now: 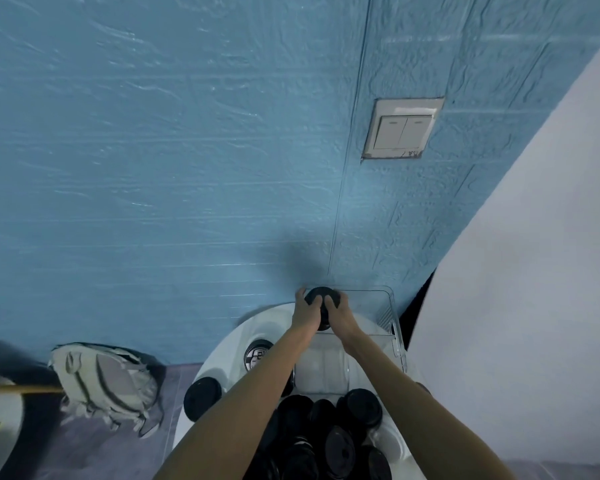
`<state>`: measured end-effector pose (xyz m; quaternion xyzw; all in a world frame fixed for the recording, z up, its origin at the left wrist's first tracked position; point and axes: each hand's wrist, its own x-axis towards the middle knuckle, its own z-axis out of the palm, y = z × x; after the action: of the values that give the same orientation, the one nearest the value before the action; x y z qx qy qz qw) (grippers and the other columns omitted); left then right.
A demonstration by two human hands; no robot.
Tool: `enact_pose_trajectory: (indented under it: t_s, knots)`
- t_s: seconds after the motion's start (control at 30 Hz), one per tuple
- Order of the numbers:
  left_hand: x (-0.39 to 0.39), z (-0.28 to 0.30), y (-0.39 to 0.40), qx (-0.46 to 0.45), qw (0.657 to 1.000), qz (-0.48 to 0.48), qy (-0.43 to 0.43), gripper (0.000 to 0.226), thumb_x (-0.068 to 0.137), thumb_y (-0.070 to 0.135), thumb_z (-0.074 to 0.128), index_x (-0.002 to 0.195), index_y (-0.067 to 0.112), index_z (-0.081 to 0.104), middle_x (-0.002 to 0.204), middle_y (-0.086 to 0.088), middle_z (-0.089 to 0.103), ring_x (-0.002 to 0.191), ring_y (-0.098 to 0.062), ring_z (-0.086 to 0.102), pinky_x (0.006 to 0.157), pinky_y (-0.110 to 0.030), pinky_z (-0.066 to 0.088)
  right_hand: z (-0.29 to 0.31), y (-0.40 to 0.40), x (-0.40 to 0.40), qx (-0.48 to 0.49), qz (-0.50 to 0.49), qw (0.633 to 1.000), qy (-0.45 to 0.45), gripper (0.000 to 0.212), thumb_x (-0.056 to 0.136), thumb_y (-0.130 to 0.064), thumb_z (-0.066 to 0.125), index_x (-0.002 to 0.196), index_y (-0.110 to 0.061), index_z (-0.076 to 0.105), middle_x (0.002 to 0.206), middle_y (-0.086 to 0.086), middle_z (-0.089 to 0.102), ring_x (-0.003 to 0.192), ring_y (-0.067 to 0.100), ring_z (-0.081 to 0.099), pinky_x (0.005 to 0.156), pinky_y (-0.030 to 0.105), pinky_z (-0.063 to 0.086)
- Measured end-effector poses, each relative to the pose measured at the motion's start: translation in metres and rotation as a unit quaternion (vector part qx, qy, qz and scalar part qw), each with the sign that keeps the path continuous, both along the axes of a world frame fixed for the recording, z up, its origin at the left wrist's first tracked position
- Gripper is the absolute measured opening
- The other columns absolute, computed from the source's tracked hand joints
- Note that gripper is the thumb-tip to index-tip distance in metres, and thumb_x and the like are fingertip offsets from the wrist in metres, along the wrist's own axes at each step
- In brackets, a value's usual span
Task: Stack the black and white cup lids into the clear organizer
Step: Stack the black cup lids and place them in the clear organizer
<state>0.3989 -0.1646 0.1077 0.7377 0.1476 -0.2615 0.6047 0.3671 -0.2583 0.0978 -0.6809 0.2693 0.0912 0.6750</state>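
Blue textured wall [187,150], brick-pattern relief, with a beige double light switch [400,129] set in it. Right of the switch, a plain white panel [534,254]. Below and left of it, grey tiled floor [90,448] bearing a pale backpack [108,386] against the wall.

left hand [307,308]: arm outstretched, fingers curled, gripping | right hand [338,308]: same, close beside

Your left hand [305,308] and right hand [338,311] cover most of the black stack of lids [321,295] they grip, so you cannot count it. The pile of black lids [326,441] runs off the bottom edge. Your forearm hides part of the printed disc [255,355]; its markings are unreadable.
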Motion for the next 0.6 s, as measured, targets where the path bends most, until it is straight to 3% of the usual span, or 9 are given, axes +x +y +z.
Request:
enact_pose_trajectory:
  t_s: [0.27,0.43,0.6]
  knots:
    - [-0.003,-0.025,-0.005,0.133,0.978,-0.059,-0.151,0.045,0.109,0.031,0.037,0.153,0.027,0.040,0.147,-0.011,0.053,0.129,-0.031,0.054,0.108,-0.041,0.043,-0.028,0.003,0.007,-0.129,0.007,0.991,-0.042,0.044,0.108,-0.038,0.038,0.149,-0.023,0.040,0.140,0.015,0.048,0.117,0.027,0.057,0.099,0.041,0.053]
    - [-0.001,-0.026,-0.009,0.110,0.984,-0.069,-0.122,0.053,0.105,0.024,0.037,0.156,0.032,0.032,0.151,-0.016,0.039,0.131,-0.033,0.049,0.109,-0.048,0.046,-0.025,0.001,0.011,-0.122,0.012,0.992,-0.017,0.043,0.110,-0.029,0.034,0.151,-0.020,0.037,0.137,0.016,0.050,0.116,0.030,0.057,0.095,0.043,0.054]
    - [0.001,-0.027,-0.009,0.099,0.985,-0.083,-0.110,0.059,0.103,0.014,0.036,0.160,0.026,0.026,0.165,-0.012,0.018,0.146,-0.031,0.033,0.118,-0.042,0.037,-0.027,-0.004,0.014,-0.098,0.037,0.994,0.006,0.047,0.107,-0.011,0.034,0.154,-0.013,0.029,0.135,0.008,0.050,0.118,0.025,0.053,0.099,0.036,0.048]
